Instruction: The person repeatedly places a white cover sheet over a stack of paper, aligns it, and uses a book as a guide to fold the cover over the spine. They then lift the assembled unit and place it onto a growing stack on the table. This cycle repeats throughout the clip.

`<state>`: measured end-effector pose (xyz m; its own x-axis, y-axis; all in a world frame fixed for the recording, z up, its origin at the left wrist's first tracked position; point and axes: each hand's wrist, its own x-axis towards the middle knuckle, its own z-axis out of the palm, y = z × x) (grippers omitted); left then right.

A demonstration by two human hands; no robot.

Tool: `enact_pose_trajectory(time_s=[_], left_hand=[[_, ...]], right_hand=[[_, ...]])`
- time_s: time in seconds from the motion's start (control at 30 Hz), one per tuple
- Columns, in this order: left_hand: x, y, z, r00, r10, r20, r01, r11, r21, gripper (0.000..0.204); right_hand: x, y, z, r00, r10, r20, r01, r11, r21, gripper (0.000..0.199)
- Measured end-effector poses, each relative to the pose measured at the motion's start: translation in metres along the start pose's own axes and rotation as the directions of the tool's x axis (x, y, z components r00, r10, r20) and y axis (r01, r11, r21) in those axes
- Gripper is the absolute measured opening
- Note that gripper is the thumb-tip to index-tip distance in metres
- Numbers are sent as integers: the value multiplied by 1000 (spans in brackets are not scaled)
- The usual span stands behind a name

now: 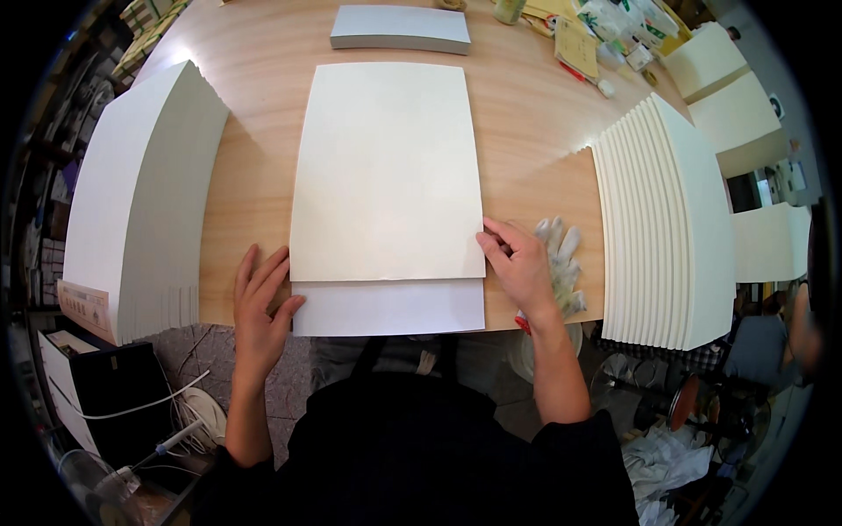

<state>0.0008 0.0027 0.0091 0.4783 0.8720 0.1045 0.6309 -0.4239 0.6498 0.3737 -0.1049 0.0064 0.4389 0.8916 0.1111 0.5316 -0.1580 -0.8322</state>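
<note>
A large cream paper sheet [386,171] lies in front of me on the table, over a whiter sheet [388,309] whose near strip sticks out toward me. My left hand [259,302] rests at the left edges of the two sheets, its fingers spread and the thumb by the white strip. At the cream sheet's right edge is my right hand [519,267], with thumb and forefinger pinched there and the other fingers curled. Whether there are more layers under the cream sheet is hidden.
A tall paper stack [132,202] stands at the left, and layered cream bundles [649,237] at the right. White work gloves [566,263] lie beside my right hand. At the table's [254,175] far side are a smaller paper stack [399,31] and clutter with a brown envelope [575,48].
</note>
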Motion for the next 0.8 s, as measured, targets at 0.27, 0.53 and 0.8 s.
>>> enact_pose_trajectory(time_s=[0.27, 0.53, 0.8], left_hand=[[0, 0, 1, 1000, -6, -7, 6, 1000, -6, 57], [-2, -4, 3, 1000, 6, -15, -7, 1000, -25, 55], [-2, -8, 4, 999, 24, -33, -25, 1000, -3, 55]], right_hand=[[0, 4, 0, 1000, -15, 14, 15, 1000, -20, 30], [-2, 2, 1, 1000, -17, -3, 17, 1000, -17, 29], [1, 10, 3, 999, 33, -8, -33, 999, 11, 30]])
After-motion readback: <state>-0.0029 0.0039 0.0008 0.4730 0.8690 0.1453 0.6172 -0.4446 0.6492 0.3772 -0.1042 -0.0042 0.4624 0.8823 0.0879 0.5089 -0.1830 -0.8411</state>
